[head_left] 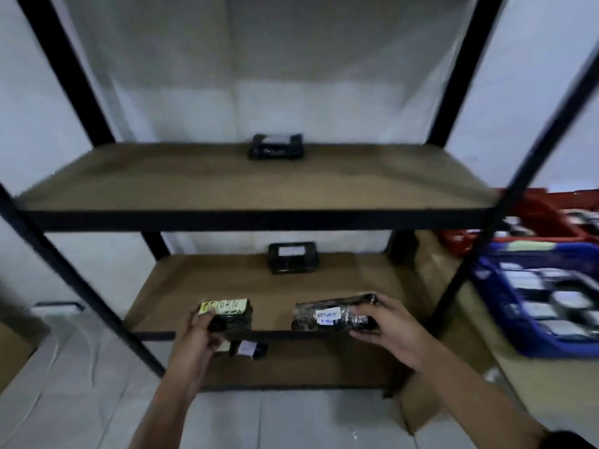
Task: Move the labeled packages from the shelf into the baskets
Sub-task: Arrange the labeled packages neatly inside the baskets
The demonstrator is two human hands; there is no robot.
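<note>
- Head view, hands: I have my left hand gripping the black-wrapped package with the yellow "RETURN" label, fingers curled round its near left corner at the front edge of the middle shelf board.
- My right hand clamps the right end of the longer black-wrapped package with the white "RETURN" label, thumb on top and fingers beneath. Both packages are at the shelf's front edge; blur prevents me from telling whether they are lifted or resting on it.
- Head view, shelf stock remaining: one black package with a pale label sits at the back of the middle shelf board. Another black package sits at the back of the upper shelf board. On the lowest board a small dark item with a white label lies just behind my left hand.
- Head view, destinations: the blue basket stands on the right outside the rack and holds many wrapped items. The red basket behind it also holds some; its contents are too blurred to count.
- Progress judgement: I judge the task to be well advanced. The baskets are loaded and the shelves are nearly bare.
- Remaining work, as I judge it: carry the two gripped packages to the baskets, then collect the three items left on the rack.
- Which basket suits "RETURN" labels cannot be determined here.
</note>
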